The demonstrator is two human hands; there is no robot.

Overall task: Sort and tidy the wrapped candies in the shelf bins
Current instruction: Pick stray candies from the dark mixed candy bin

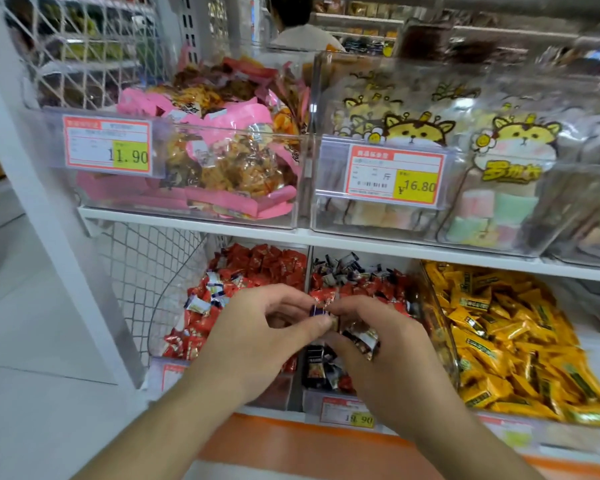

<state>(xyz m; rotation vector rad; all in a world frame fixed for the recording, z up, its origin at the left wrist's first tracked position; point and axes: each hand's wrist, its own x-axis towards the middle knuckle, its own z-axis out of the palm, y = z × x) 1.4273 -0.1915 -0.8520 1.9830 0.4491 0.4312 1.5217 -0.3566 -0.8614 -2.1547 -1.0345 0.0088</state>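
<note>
On the lower shelf stand three clear bins of wrapped candies. The left bin (156, 327) holds red ones, the middle bin (357, 282) a mix of red and dark ones, the right bin (440, 327) yellow ones. Both hands meet over the divider between the left and middle bins. My left hand (257, 337) pinches a small dark purple candy (317, 310) between thumb and fingertips. My right hand (385, 344) holds a bunch of dark wrapped candies (361, 337) in curled fingers, and its fingertips touch the same purple candy.
The upper shelf carries a bin of pink snack packs (222, 161) and a bin of marshmallow bags (478, 188), both with price tags. White wire mesh (146, 271) closes the shelf's left side. A person (302, 29) stands behind the shelving.
</note>
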